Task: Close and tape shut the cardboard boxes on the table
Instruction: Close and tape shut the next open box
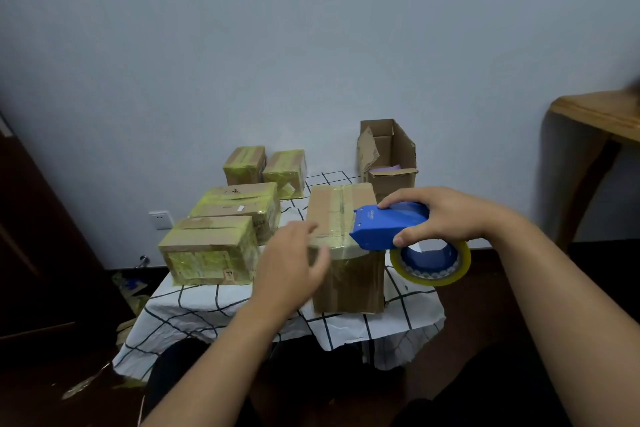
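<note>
A closed brown cardboard box [341, 215] stands at the table's front middle, with clear tape along its top seam. My right hand [440, 215] grips a blue tape dispenser [391, 225] whose front edge rests on the box's top near its right front corner; the roll of yellowish tape [431, 262] hangs below it. My left hand [294, 260] is blurred, fingers spread, at the box's front left corner. Whether it touches the box I cannot tell. An open box [388, 159] with raised flaps stands at the back right.
Several taped boxes sit on the left: one at the front [207, 250], one behind it [239, 204], two small ones at the back [266, 166]. A white grid-patterned cloth [207, 308] covers the small table. A wooden table [602, 118] stands at the right.
</note>
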A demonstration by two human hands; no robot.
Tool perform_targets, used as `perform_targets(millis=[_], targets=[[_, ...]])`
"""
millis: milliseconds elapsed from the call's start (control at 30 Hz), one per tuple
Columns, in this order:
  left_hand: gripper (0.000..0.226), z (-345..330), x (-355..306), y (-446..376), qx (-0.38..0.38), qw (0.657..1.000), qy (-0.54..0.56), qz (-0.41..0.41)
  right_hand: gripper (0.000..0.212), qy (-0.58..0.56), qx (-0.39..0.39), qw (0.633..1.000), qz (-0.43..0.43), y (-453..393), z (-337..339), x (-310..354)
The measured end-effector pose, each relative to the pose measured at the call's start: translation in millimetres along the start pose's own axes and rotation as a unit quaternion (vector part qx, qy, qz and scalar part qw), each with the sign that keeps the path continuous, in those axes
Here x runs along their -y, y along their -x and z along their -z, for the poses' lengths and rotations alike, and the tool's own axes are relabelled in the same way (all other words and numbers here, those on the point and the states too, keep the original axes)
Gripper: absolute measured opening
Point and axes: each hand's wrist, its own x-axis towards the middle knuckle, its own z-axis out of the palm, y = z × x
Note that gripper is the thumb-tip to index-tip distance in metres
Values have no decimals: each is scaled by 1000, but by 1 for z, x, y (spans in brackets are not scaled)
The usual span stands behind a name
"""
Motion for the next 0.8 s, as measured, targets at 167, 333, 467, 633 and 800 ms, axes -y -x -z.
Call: perform_targets(millis=[167,333,467,633,800], targets=[[50,-29,15,2,65,977,-118,-164,52,11,-6,1000,-6,2,1,6],[46,-24,35,-12,36,964,-159,-209,54,3,-32,999,-11,-2,-5,12],[41,-31,32,-10,25,967,-142,-212,54,-2,-55,998,-15,-4,-13,17],[49,-28,22,-4,29,982,-119,-145,54,10,-78,997,-7,-1,-7,25],[50,-35,17,-5,62,981,-123,-138,55,41,-67,997,-6,0,2,30]])
